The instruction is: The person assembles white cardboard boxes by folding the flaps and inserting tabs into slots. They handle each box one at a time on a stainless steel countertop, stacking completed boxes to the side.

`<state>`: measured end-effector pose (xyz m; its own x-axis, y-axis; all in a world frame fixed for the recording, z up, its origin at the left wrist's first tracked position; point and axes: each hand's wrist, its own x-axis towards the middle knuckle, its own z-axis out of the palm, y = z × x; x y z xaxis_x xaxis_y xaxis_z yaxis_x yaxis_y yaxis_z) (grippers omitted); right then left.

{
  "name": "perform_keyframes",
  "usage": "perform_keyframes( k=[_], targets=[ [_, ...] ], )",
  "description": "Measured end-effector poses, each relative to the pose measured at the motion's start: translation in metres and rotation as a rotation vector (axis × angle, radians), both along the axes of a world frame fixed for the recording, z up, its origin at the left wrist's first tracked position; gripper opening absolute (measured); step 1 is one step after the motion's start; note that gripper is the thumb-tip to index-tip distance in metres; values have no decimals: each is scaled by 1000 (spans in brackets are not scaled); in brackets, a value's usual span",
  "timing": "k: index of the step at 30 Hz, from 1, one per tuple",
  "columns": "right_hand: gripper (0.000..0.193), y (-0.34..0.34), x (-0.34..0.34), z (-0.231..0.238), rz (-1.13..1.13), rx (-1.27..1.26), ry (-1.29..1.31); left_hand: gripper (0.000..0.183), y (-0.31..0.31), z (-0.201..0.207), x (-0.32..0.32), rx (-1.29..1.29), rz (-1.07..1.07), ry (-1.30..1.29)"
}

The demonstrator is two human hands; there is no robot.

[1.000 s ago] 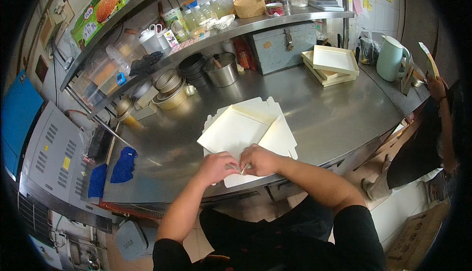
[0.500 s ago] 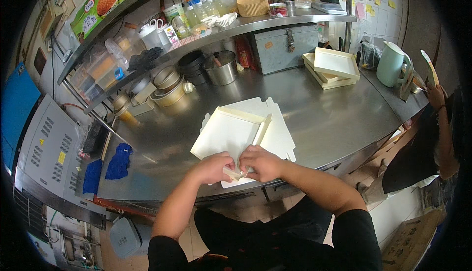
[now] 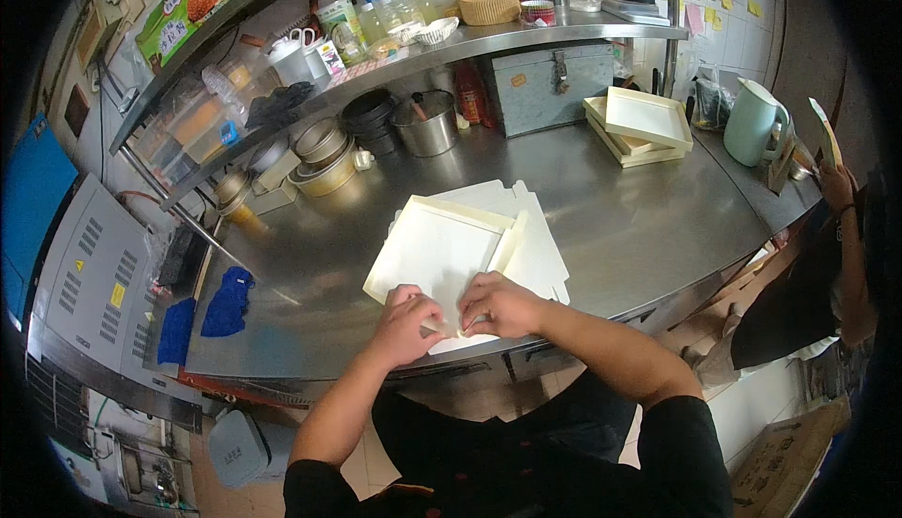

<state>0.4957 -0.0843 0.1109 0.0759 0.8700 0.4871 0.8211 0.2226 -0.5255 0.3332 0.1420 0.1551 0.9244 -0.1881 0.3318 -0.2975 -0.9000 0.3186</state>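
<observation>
A cream cardboard tray box (image 3: 434, 246), partly folded, lies near the front edge of the steel table. Its far and left walls stand up, while the right wall flap leans at an angle. At the near corner my left hand (image 3: 411, 324) pinches the box's near flap. Close beside it, my right hand (image 3: 498, 309) grips the same corner, fingers curled round the cardboard. Both hands cover most of that corner, so its folds are hidden. Beneath the box are flat, unfolded cardboard blanks (image 3: 540, 250) with notched edges.
Folded cream trays (image 3: 648, 119) are stacked at the back right, near a grey metal box (image 3: 554, 86) and a pale green jug (image 3: 752, 122). Pots (image 3: 427, 123) and tins stand under the shelf. Blue cloths (image 3: 226, 302) lie left. Another person (image 3: 799, 283) stands at the right.
My left hand's fingers have lifted and shifted slightly at the near corner. The right wall flap leans further outward. My right hand stays at the same corner.
</observation>
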Motion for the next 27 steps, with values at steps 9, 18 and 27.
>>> perform_keyframes(
  k=[9, 18, 27],
  targets=[
    [48, 7, -1, 14, -104, -157, 161, 24, 0, -15, 14, -71, -175, -61],
    [42, 5, -2, 9, -81, -55, 64, 18, -5, -22, 7, -153, -147, -72],
    [36, 7, 0, 9, -54, -21, -1, 24, -4, -28, 5, -117, -145, -91]
  ],
)
